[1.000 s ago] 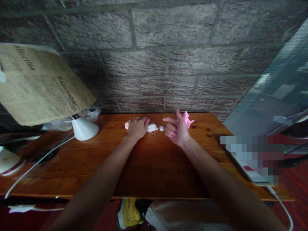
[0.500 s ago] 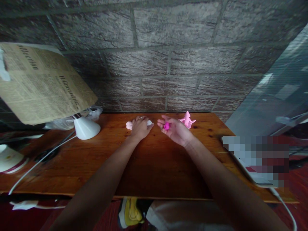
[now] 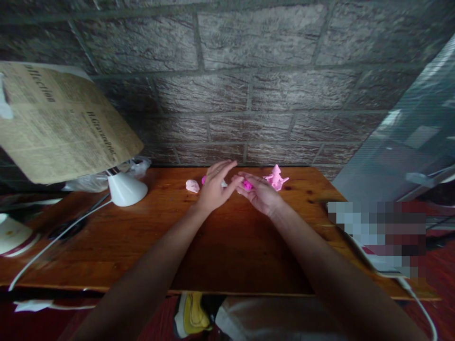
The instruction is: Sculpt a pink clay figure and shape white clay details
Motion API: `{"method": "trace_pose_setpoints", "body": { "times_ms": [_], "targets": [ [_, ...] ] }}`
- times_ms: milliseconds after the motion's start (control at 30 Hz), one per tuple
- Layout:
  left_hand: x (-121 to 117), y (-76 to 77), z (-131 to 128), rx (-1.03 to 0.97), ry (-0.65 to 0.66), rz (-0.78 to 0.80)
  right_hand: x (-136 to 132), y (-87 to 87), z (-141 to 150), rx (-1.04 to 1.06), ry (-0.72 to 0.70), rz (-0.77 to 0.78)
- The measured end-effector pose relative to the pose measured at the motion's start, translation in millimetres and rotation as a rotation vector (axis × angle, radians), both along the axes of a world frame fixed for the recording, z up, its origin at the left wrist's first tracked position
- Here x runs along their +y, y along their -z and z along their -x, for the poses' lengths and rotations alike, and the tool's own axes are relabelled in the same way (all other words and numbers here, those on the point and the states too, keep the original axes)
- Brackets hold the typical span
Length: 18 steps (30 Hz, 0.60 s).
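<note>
My right hand (image 3: 261, 194) is turned palm up above the table, its fingers curled around a small magenta clay-like lump (image 3: 248, 185). Close beside it on the left, my left hand (image 3: 216, 187) is held with fingers stretched out, its thumb near or touching the right fingertips; nothing shows in it. A pale pink lump (image 3: 192, 185) lies on the table left of that hand. Partly hidden behind the left hand are a magenta bit (image 3: 204, 180) and a white piece (image 3: 223, 183). A pink figure with pointed arms (image 3: 276, 178) stands just beyond my right hand.
The wooden table (image 3: 142, 246) meets a brick wall (image 3: 227, 94). On the left are a lamp with a newsprint shade (image 3: 67, 123), its white cable (image 3: 60, 246), a plastic bag (image 3: 88, 182) and a white cup (image 3: 16, 237). A blurred-out device (image 3: 380, 241) lies at the right edge.
My left hand has lifted off the pieces on the table and moved right, up to my right hand. The right fingers have curled further around the magenta lump.
</note>
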State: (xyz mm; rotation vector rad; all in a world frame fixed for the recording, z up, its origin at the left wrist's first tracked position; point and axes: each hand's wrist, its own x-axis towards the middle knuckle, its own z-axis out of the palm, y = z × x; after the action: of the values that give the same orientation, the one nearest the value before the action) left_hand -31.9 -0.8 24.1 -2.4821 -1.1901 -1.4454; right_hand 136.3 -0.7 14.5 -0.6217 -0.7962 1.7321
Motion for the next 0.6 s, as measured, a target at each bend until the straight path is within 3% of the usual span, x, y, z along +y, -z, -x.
{"method": "trace_pose_setpoints", "body": {
  "times_ms": [67,167,333,600],
  "targets": [
    [-2,5.2,-6,0.028,0.182,0.028,1,1.0,0,0.008,0.017,-0.009],
    [-1,16.0,-12,-0.035,0.267,0.09,0,0.1,2,0.004,0.006,0.031],
    [2,19.2,-11,-0.197,0.216,0.216,-7,-6.8,7,-0.052,-0.06,0.111],
    [3,8.0,-6,-0.341,0.08,0.254,-12,-9.4,5,-0.183,0.017,-0.037]
  ]
}}
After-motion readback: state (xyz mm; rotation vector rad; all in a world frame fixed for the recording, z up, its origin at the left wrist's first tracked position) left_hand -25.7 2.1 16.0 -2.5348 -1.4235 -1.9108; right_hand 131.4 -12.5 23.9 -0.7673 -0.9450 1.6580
